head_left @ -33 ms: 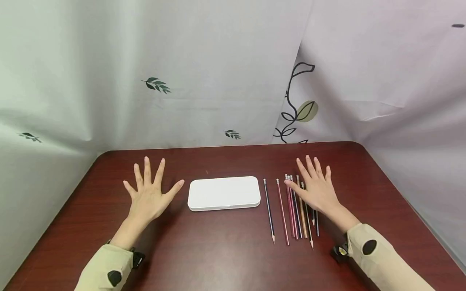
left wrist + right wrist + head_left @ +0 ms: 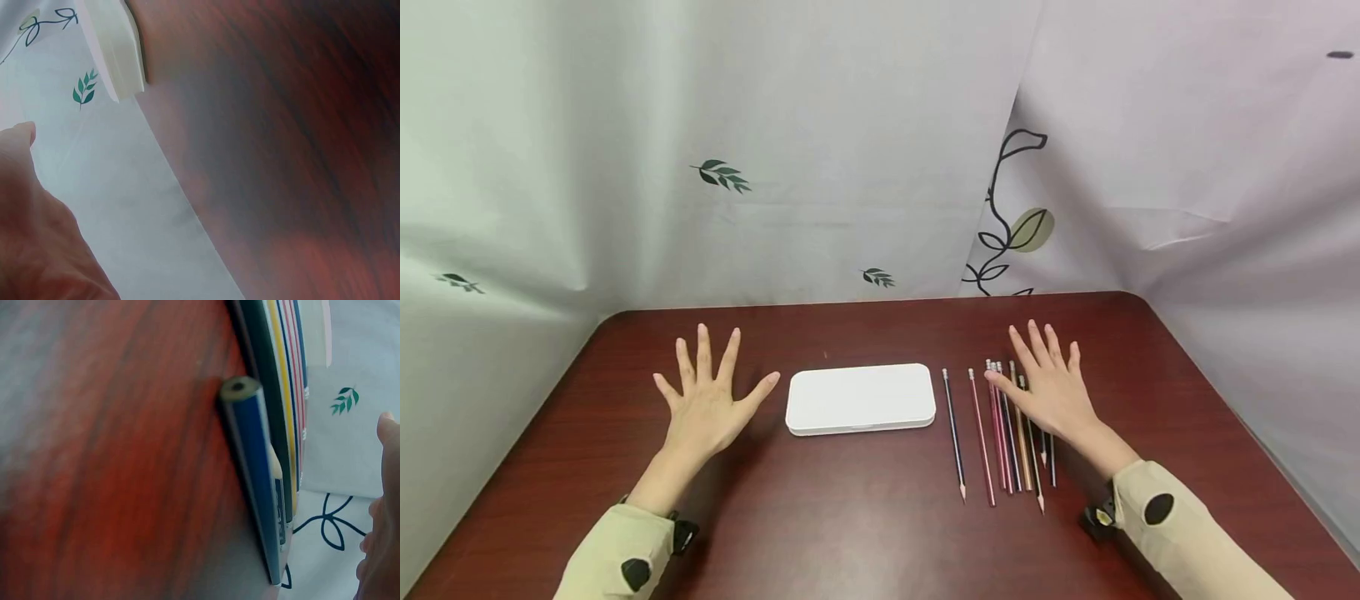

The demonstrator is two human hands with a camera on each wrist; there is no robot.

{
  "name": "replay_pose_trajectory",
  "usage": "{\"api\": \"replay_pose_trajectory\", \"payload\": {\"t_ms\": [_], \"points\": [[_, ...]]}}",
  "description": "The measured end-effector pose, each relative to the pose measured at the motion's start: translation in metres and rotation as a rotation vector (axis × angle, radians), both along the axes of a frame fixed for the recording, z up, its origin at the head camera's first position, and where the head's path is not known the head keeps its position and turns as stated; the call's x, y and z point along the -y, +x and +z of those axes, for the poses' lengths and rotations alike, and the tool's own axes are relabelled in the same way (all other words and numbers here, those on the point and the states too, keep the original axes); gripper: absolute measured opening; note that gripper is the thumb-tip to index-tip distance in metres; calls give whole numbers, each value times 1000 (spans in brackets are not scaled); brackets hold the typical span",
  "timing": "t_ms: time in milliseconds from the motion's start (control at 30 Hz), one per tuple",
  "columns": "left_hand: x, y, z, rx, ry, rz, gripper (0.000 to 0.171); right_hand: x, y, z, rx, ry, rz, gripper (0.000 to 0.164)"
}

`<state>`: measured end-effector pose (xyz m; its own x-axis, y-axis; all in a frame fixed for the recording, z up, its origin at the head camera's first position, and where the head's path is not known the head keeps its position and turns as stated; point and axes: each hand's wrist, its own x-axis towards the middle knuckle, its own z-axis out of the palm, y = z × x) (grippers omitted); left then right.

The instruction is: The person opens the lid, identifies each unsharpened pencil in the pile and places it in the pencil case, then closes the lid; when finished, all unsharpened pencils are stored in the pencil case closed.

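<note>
In the head view a white flat case (image 2: pixel 861 399) with rounded corners lies closed in the middle of the table. To its left is my left hand (image 2: pixel 703 412), fingers straight and spread, holding nothing. Several pencils lie right of the case, among them a dark blue pencil (image 2: pixel 953 433) and a red pencil (image 2: pixel 982 437) set a little apart. My right hand (image 2: pixel 1058 400) is spread over the right side of the pencil group and covers part of it; whether it touches them I cannot tell. The right wrist view shows an unsharpened blue pencil (image 2: pixel 250 456) up close.
The dark red wooden table (image 2: pixel 850 517) has rounded far corners. Behind and beside it hangs a pale curtain (image 2: pixel 850 167) printed with leaves. Each wrist carries a dark strapped device, such as the right one (image 2: pixel 1097 518).
</note>
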<state>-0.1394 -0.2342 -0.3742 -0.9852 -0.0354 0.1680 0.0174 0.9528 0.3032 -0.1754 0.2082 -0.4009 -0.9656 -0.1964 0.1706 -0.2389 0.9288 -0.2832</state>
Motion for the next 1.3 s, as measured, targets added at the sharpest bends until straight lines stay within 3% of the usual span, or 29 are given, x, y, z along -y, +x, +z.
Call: {"api": "replay_pose_trajectory", "payload": {"t_ms": [200, 300, 400, 533, 600, 700, 867, 1033, 1300], "points": [[-4, -1, -2, 17, 11, -35, 88, -2, -3, 3, 5, -3, -3, 83], [-6, -4, -3, 39, 35, -119, 88, 0, -6, 4, 28, -2, 22, 82], [-8, -8, -3, 75, 121, -244, 91, 8, -10, 6, 78, -16, 114, 81], [-12, -14, -2, 173, 268, -410, 108, 25, -14, 11, 139, -47, 300, 77], [-15, -18, -3, 236, 285, -473, 117, 36, -16, 13, 139, -47, 388, 74], [-21, -22, -7, 286, 230, -529, 126, 58, -19, 16, 85, 2, 508, 71], [-32, -25, -11, 258, 81, -534, 116, 106, -16, 20, -54, 146, 640, 71], [-39, -25, -11, 212, -1, -519, 95, 148, -10, 22, -97, 271, 690, 75], [-44, -30, -10, 175, -90, -502, 95, 174, -12, 22, -163, 430, 760, 69]]}}
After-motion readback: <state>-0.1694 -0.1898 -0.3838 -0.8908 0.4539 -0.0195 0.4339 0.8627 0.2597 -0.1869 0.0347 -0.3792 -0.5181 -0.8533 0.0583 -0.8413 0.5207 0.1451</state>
